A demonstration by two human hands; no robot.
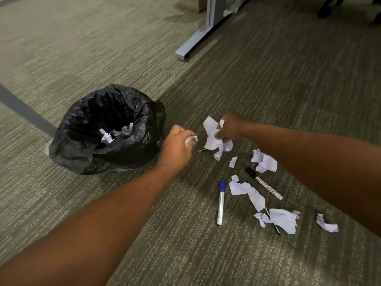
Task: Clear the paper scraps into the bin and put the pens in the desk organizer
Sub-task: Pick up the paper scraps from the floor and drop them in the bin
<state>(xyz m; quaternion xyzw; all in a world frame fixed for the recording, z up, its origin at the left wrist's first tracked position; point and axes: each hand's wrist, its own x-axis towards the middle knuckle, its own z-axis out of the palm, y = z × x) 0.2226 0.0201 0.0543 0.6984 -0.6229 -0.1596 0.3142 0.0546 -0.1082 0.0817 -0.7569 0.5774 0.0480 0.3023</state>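
A bin lined with a black bag (86, 153) stands on the carpet at the left, with a few white scraps (115, 134) inside. My left hand (175, 147) is closed on a small crumpled scrap (190, 139) just right of the bin. My right hand (231, 127) grips a large crumpled sheet (213, 139) above the floor. Several white scraps (283, 219) lie on the carpet to the right. A blue-capped marker (221, 202) and a black-capped marker (265, 183) lie among them. A thin dark pen (277, 230) pokes out from under a scrap.
A grey metal desk leg with a long foot (195, 41) stands at the back. Dark chair bases (329, 9) show at the top right. A grey stripe (26, 110) crosses the carpet at the left. No desk organizer is in view.
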